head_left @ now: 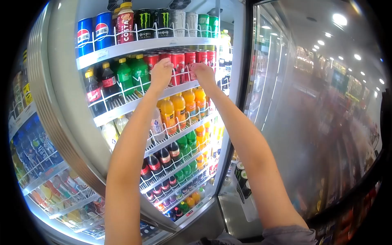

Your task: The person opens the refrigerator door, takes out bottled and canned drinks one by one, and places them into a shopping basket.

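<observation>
Both my arms reach up to the second shelf of an opened drinks fridge, where red cans [178, 63] stand in rows behind a white wire rail. Curled fingers of my left hand [162, 74] are at the front of the cans, left of the middle one. My right hand [203, 75] is also closed, in front of the cans further right. Whatever lies between the fingers of either hand is hidden. Green bottles [140, 72] and dark cola bottles [109, 79] stand left of my left hand. Orange juice bottles [168, 114] are on the shelf below.
Above, the top shelf [147, 43] carries blue cans [103, 29], a coffee bottle [125, 23] and black cans [144, 22]. The glass door [294, 106] stands open at right. A second stocked fridge [36, 143] is at left. Lower shelves hold more bottles.
</observation>
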Action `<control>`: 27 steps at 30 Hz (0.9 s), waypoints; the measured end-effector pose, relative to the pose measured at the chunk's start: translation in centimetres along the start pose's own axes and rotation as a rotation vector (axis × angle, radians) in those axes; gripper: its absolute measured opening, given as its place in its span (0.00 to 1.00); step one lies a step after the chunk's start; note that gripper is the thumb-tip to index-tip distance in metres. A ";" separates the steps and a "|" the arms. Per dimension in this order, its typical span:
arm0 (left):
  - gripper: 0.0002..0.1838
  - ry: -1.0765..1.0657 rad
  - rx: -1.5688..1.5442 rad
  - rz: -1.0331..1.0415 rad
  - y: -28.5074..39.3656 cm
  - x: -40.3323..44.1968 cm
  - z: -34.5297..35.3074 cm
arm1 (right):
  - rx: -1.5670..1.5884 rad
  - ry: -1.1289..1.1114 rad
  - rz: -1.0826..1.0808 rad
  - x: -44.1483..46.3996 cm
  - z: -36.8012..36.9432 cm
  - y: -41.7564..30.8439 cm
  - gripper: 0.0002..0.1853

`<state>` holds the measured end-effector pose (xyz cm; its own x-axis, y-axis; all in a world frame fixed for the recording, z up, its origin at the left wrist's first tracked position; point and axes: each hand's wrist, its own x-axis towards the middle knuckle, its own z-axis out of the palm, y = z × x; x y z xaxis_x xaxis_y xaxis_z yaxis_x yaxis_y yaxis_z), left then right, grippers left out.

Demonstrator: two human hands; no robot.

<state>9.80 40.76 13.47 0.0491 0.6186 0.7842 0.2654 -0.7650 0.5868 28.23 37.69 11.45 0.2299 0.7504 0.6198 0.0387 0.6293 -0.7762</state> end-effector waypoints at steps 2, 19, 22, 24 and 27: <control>0.24 0.012 0.061 0.014 -1.0 1.4 0.8 | -0.186 0.030 -0.141 1.8 0.4 1.1 0.14; 0.25 -0.157 0.228 -0.069 -4.8 5.1 2.9 | -0.459 -0.279 -0.222 7.2 1.3 3.1 0.21; 0.27 -0.169 0.284 -0.080 -4.3 5.0 2.7 | -0.514 -0.284 -0.183 6.7 1.3 2.7 0.19; 0.28 -0.080 0.338 0.003 -4.6 4.6 3.2 | -0.493 -0.261 -0.215 6.8 1.3 2.8 0.19; 0.29 0.015 0.337 0.095 -5.2 4.8 3.4 | -0.485 -0.229 -0.307 6.5 1.1 2.6 0.19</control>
<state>11.96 48.33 13.46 0.0754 0.5425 0.8367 0.5636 -0.7154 0.4130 28.77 44.45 13.55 -0.0747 0.6079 0.7905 0.5199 0.7002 -0.4893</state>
